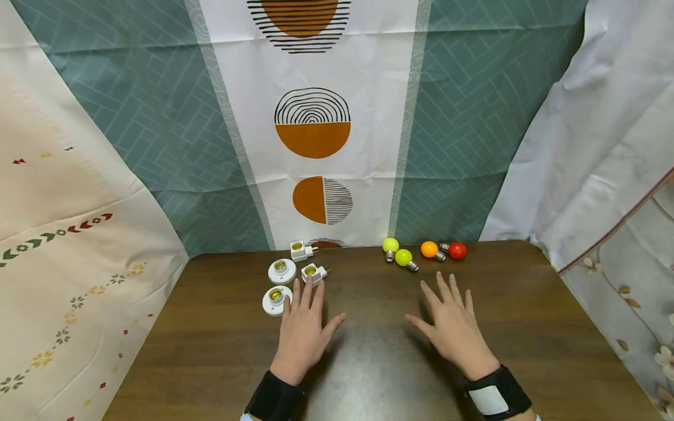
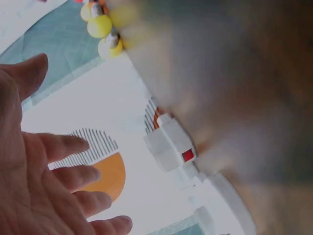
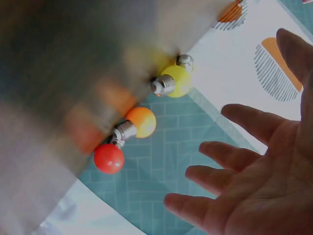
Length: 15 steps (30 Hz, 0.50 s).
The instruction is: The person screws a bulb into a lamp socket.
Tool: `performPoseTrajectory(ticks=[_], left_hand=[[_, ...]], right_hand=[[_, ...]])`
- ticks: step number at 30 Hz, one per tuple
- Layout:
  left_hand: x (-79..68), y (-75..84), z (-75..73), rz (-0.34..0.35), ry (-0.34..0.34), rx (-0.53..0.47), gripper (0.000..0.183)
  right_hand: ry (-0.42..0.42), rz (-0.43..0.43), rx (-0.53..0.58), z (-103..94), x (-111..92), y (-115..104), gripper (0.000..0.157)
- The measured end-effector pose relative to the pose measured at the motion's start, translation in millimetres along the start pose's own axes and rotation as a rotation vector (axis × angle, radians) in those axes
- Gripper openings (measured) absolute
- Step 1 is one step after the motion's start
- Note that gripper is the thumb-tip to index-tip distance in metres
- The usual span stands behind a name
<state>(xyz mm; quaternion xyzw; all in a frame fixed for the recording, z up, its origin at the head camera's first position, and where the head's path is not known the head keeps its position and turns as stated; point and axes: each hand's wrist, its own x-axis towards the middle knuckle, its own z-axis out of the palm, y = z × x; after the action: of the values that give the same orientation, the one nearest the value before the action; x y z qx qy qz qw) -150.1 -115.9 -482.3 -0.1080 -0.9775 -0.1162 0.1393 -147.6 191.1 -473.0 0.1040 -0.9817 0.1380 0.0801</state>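
My left hand (image 1: pixel 302 333) is spread over the table, its fingertips nearest the white lamp sockets; whether they touch is unclear. Two are round-based sockets (image 1: pixel 282 271), and two are plug-in sockets (image 1: pixel 302 251) with prongs pointing right. One index-side fingertip overlaps the nearer plug-in socket (image 1: pixel 315 273) in the head view. My right hand (image 1: pixel 454 327), fingers spread and holding nothing, is below the coloured bulbs. Two yellow-green bulbs (image 1: pixel 403 258), an orange bulb (image 1: pixel 429 249) and a red bulb (image 1: pixel 457 251) lie along the far edge, metal bases showing.
The brown wooden table (image 1: pixel 368 374) ends at a patterned curtain (image 1: pixel 337 70) behind it. A cream cloth (image 1: pixel 79 234) hangs on the left and a white floral cloth (image 1: pixel 595 146) on the right. Black bands (image 1: pixel 274 397) wrap both wrists.
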Motion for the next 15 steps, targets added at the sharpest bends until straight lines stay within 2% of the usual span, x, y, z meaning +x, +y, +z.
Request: performPoseTrajectory(ticks=[7,15], left_hand=[[17.9,-19.4,-15.0,-0.073,0.066,-0.015,0.087],[28.0,-54.4,-14.3,-0.189,0.087,-0.030,0.092]], right_hand=[[0.063,-0.035,0.038,-9.2,13,4,0.085],[0.093,-0.038,0.059,-7.1,20,9,0.073]])
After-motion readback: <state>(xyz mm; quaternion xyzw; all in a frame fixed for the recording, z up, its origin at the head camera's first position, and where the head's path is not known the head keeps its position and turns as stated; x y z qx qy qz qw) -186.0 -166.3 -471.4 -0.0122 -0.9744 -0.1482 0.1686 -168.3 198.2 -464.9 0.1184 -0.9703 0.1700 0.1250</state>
